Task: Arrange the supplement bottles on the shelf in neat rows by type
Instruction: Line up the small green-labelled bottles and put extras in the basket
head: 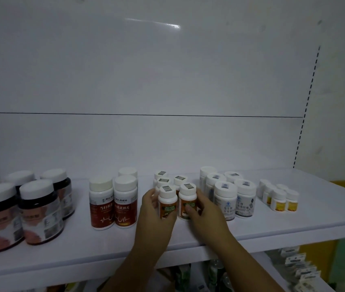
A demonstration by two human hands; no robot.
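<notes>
white shelf carrying five clusters of supplement bottles

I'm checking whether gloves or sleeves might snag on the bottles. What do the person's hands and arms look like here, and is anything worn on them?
Both the left hand and the right hand are bare: no gloves show, and no rings can be made out. The forearms are uncovered up to the frame's bottom edge, with no sleeve, watch or bracelet in view. The dim, soft picture hides finer detail such as nails.
</notes>
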